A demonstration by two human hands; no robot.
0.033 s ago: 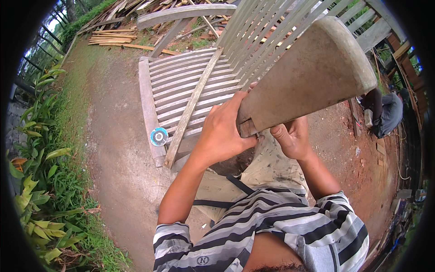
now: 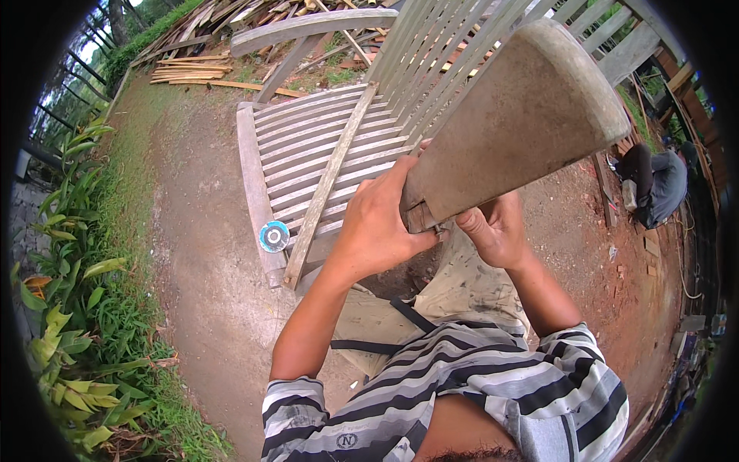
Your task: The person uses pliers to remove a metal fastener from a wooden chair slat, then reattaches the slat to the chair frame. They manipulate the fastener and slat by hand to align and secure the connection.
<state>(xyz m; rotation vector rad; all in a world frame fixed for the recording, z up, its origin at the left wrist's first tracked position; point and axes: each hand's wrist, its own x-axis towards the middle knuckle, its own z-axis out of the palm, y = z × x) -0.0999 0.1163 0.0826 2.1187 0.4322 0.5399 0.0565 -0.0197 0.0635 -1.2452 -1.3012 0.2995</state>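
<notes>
Between the earlier picture and this one nothing is visibly shifting: the hands and the wood are sitting in the same places, so the hold is reading as steady rather than mid-move.

The left hand (image 2: 381, 223) is wrapping around the lower end of a thick grey wooden board (image 2: 523, 123), fingers clamped on its edge. The board is slanting up and away to the right, and its rounded far end is filling the upper right of the view. The right hand (image 2: 496, 231) is pressing in just under that same lower end, fingers curled. The board is hiding its fingertips, so I cannot tell whether it is gripping the wood or only bracing it.

Beyond the hands, a slatted wooden panel (image 2: 308, 154) is lying flat on the dirt ground (image 2: 192, 254), and a second slatted panel (image 2: 454, 46) is rising behind the board.

The only label-like thing is a small round disc (image 2: 274, 236), a blue ring around a pale centre, resting on the flat panel's near rail. A little round emblem (image 2: 346, 440) is showing on the striped shirt (image 2: 462, 393).

At the far right another person (image 2: 654, 181) is crouching. A timber pile (image 2: 200, 69) is lying at the top left, and leafy plants (image 2: 69, 254) are lining the left edge.
</notes>
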